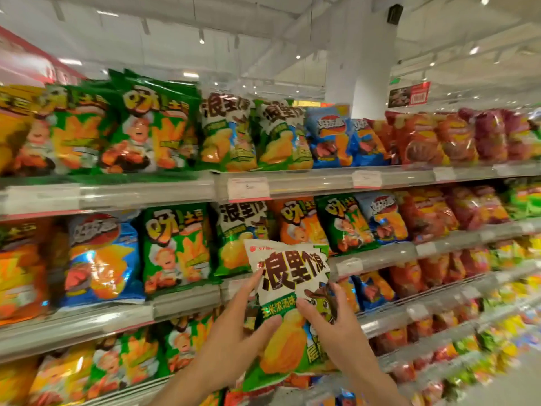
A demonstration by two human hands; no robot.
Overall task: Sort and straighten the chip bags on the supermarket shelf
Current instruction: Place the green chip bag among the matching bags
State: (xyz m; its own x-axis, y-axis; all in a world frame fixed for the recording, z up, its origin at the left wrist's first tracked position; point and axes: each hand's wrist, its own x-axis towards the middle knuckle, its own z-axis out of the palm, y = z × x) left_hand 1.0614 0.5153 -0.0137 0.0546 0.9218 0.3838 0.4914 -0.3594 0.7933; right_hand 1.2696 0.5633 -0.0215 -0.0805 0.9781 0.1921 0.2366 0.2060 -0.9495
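The shelf (181, 194) fills my view in tiers, chip bags standing shoulder to shoulder, and the matching white-and-green bags sit on the middle tier (240, 238) straight above and just behind what I hold, so my next move, I judge, is up and forward into that gap. The bag in my hands (288, 306) stands with its long axis upright, tipped slightly to the left, well clear of the shelf lip. My left hand (234, 329) is on its left edge, thumb laid across the front and fingers (254, 278) reaching up behind, gripping it; my right hand (336, 323) pinches the right side, thumb on the front. Both are equally near the slot. Its big brown lettering reads 浪里个浪, with a green strip that seems to say 玉米浓汤味, though blur makes that uncertain. The price tag (248, 187) above shows only a faint 5.
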